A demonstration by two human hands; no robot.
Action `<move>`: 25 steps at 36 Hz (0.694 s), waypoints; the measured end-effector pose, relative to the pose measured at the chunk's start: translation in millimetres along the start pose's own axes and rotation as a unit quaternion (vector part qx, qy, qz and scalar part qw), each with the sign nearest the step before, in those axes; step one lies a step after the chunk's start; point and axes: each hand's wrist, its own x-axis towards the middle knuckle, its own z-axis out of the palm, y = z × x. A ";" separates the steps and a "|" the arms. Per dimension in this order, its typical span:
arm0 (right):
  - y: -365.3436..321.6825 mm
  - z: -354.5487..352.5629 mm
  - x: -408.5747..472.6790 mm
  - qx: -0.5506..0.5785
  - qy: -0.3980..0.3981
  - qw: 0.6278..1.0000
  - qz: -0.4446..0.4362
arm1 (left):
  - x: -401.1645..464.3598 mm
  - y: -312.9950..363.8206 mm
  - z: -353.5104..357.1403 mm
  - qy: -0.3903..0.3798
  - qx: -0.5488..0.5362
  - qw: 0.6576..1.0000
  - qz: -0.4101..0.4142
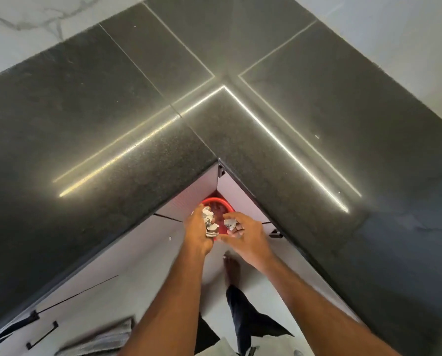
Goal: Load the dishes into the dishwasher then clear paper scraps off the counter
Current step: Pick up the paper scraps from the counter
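Looking down into the inner corner of an L-shaped dark stone worktop point(112, 129), the view takes in both of the person's bare arms reaching forward over the floor. At far left, low in the picture, pale cupboard fronts carry black bar handles point(42, 335), and a grey cloth point(104, 340) lies on the floor near them. The worktop's left wing runs up toward the corner, with bright streaks of light reflected on its polished surface.

The left hand point(198, 232) hangs just above a red bin point(216, 202) tucked in the corner under the worktop's edge. Its grip is curled round a bunch of crumpled paper scraps point(209, 222), whitish grey, which sit against its palm and over the open mouth of the bin. Just beside it, the right hand point(245, 235) pinches a smaller paper scrap point(229, 223) between thumb and fingertips, also over the bin's rim. The two hands are close together but not clearly touching.

Below the right hand a bare foot point(231, 268) stands on the light floor point(143, 265), with a dark trouser leg point(243, 312) behind it. To the right, the worktop's other wing stretches away, bearing a few tiny pale specks point(317, 136); whether they are paper cannot be told. Pale marbled wall point(394, 34) shows beyond it.
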 end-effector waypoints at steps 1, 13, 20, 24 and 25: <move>5.1 2.9 1.2 -0.003 0.003 1.000 0.009 | 6.1 -3.5 -1.0 0.000 0.010 1.000 0.000; 73.8 59.4 47.6 -0.013 0.026 0.996 0.090 | 88.8 -43.1 -19.4 0.052 0.054 0.997 -0.017; 121.4 80.6 87.5 -0.023 0.029 0.988 0.147 | 155.1 -68.0 -27.6 0.026 0.079 0.995 -0.047; 153.8 89.2 110.9 -0.029 0.081 0.984 0.156 | 193.3 -75.5 -26.2 0.018 0.114 0.991 -0.063; 157.9 90.9 118.0 -0.029 0.080 0.983 0.164 | 201.0 -76.4 -26.3 0.018 0.123 0.990 -0.060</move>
